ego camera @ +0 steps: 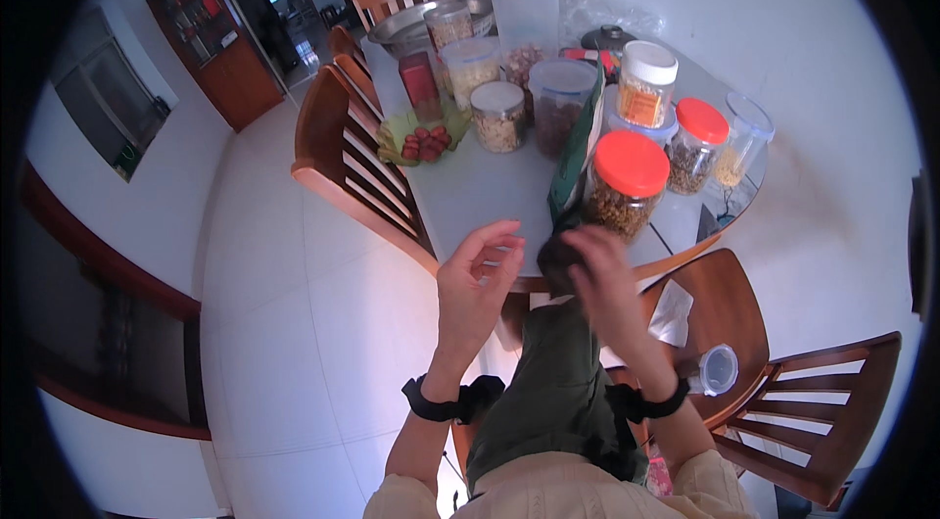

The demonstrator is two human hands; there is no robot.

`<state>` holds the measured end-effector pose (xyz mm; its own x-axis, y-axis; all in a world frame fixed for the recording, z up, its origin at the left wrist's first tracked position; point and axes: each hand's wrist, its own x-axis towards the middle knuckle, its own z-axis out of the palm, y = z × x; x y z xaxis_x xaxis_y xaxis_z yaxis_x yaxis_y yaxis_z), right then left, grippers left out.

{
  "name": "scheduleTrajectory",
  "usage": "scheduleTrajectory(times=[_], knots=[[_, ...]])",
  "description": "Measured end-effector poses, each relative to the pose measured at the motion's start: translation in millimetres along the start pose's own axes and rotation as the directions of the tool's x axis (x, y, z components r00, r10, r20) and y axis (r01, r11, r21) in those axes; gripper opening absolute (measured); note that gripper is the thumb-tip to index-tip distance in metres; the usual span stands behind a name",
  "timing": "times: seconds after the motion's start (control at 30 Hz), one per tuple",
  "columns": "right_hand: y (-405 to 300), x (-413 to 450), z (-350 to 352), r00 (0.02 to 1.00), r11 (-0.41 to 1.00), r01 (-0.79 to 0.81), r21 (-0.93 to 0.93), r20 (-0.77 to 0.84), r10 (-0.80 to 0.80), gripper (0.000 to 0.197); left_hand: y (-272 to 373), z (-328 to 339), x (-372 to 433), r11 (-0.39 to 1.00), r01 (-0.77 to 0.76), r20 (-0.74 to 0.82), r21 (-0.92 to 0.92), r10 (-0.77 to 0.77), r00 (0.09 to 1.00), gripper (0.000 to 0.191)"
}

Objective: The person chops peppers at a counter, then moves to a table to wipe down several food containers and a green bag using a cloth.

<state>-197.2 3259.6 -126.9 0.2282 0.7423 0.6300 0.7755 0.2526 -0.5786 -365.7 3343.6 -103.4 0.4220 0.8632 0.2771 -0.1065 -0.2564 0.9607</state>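
My left hand is raised by the table's near edge, fingers curved and apart, with nothing visible in it. My right hand is blurred by motion, its thumb and fingers on the right side of a dark, rounded object; what it is cannot be made out. Just behind stands a large clear jar with a red lid, holding brownish dried pieces. Against its left side leans a green packet. A round clear jar of pale pieces stands farther back on the grey table.
A green leaf-shaped dish holds red fruits. Behind are a dark red tin, a tall clear canister and a metal basin. A second red-lidded jar stands right. Wooden chairs flank the table; one bears a lidded tub.
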Motion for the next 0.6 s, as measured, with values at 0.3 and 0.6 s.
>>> scheduleTrajectory(times=[0.3, 0.6], knots=[[-14, -55, 2, 0.898, 0.873, -0.344, 0.346, 0.392, 0.199, 0.029, 6, 37, 57, 0.867, -0.331, 0.020, 0.372, 0.349, 0.937, 0.057], [9, -95, -44, 0.826, 0.758, -0.553, 0.347, 0.352, 0.441, 0.026, -23, 56, 116, 0.983, -0.184, -0.007, -0.019, 0.184, 0.983, 0.045]])
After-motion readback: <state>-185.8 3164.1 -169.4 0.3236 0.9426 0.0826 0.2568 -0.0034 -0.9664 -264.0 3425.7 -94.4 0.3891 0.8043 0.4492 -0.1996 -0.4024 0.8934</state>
